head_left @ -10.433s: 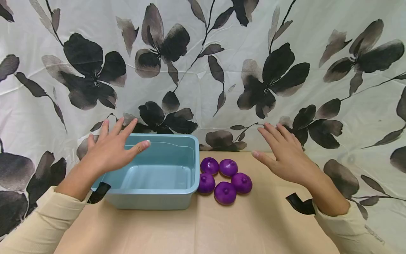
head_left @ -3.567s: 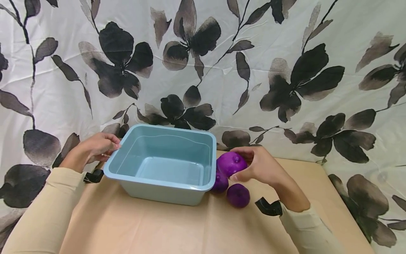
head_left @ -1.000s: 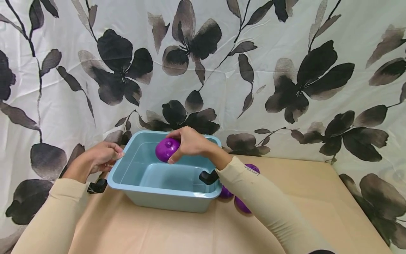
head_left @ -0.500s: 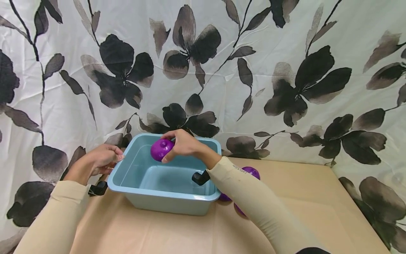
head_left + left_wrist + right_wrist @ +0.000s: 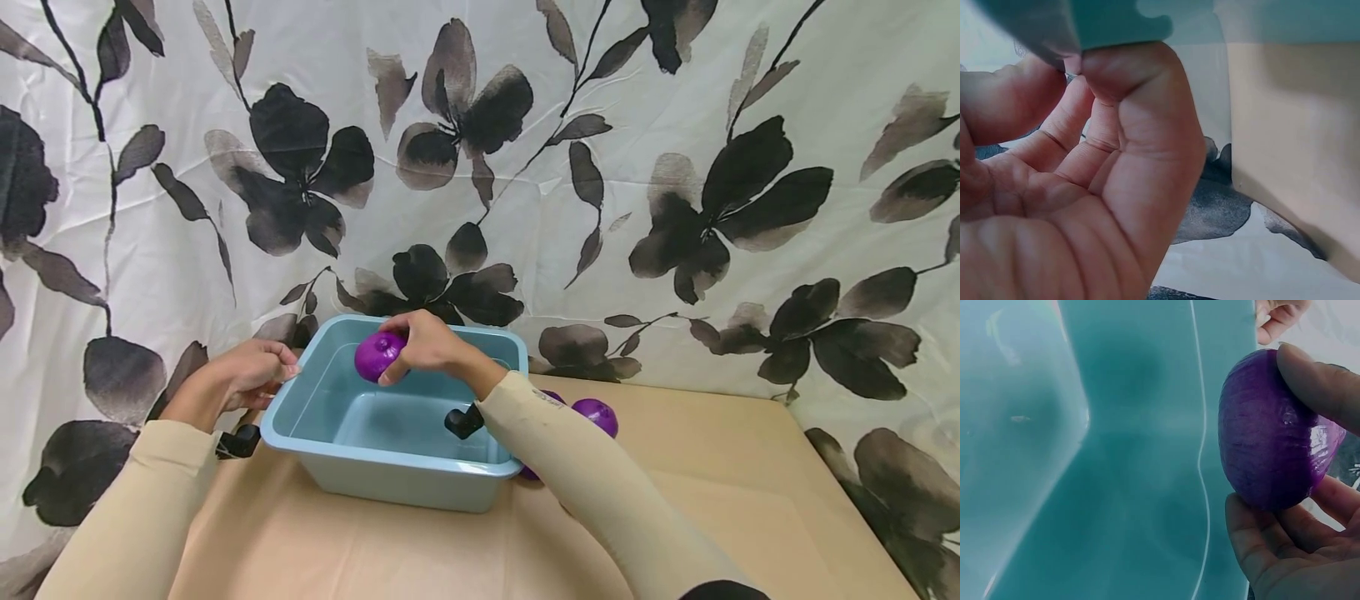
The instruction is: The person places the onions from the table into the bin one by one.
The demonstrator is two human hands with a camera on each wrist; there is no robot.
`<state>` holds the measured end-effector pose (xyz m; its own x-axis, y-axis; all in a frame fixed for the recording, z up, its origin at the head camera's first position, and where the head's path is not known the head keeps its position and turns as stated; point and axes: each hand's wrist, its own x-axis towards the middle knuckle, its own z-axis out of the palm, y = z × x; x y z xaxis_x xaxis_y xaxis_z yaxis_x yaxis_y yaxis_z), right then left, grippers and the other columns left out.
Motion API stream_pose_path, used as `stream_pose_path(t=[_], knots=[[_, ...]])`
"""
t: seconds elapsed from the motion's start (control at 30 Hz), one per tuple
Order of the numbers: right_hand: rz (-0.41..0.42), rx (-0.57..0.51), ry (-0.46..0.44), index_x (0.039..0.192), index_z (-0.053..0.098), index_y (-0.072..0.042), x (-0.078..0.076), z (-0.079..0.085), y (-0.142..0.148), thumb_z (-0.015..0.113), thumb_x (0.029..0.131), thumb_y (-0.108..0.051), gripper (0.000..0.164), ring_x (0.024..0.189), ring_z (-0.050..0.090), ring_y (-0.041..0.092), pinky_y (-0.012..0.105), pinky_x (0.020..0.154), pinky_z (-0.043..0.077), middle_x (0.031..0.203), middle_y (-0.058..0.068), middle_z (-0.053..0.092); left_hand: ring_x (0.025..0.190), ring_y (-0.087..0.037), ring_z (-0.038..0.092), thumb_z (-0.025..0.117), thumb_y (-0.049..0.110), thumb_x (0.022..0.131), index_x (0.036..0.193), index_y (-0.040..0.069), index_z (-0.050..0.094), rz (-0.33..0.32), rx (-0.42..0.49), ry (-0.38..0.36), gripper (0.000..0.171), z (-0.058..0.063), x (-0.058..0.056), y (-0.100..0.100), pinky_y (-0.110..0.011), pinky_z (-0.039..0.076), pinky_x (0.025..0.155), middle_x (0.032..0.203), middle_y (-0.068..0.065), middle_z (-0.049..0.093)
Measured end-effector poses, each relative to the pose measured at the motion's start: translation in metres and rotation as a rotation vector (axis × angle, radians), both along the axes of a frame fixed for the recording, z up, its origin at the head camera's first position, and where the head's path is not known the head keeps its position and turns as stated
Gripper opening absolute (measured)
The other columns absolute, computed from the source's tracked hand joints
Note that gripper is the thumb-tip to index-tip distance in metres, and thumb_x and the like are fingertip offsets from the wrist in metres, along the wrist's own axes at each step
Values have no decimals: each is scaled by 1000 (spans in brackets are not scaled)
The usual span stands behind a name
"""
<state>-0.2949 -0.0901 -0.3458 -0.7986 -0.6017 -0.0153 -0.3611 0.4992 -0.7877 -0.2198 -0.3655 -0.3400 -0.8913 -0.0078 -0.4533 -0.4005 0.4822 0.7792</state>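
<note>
My right hand [image 5: 431, 343] holds a glossy purple onion [image 5: 375, 357] over the left back part of a light blue plastic tub [image 5: 405, 492]. In the right wrist view, the thumb lies on one side of the onion [image 5: 1266, 434] and the fingers on the other, with the tub's inner wall [image 5: 1141, 475] behind. My left hand [image 5: 251, 375] pinches the tub's left rim between thumb and fingers. Close up in the left wrist view, the left hand's [image 5: 1129, 137] fingertips meet at the tub's edge [image 5: 1122, 22]. No onion shows on the visible tub floor.
More purple onions lie right of the tub, partly hidden by the right sleeve [image 5: 577, 462]; one onion [image 5: 597, 414] shows well. All stand on a tan-covered table [image 5: 750, 467]. A white curtain [image 5: 555, 192] with dark flowers hangs behind.
Both hands were raised and empty at first. The left hand took the tub's rim; the right picked up an onion and carried it left over the tub, lately drifting slightly further left.
</note>
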Motion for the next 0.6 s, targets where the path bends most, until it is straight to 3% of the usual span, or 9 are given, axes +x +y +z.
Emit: stream_pose_path(t=[0.23,0.6], knots=[[9,38,41,138,66,-11,-3,-7,-11,98,67,-21,79,118,63,23,38,99,56,133,7,70,82,-17,68,52,8,105,112,-1,55,-4,-1,10,11,0,0,-2,-35,62,71,100,-8,61],[9,74,27,141,62,-9,-4,-10,-25,98,68,-16,82,120,63,23,37,103,56,137,9,68,82,-16,68,53,8,105,109,1,56,-1,16,13,9,-2,-1,-2,-35,62,72,97,-6,61]])
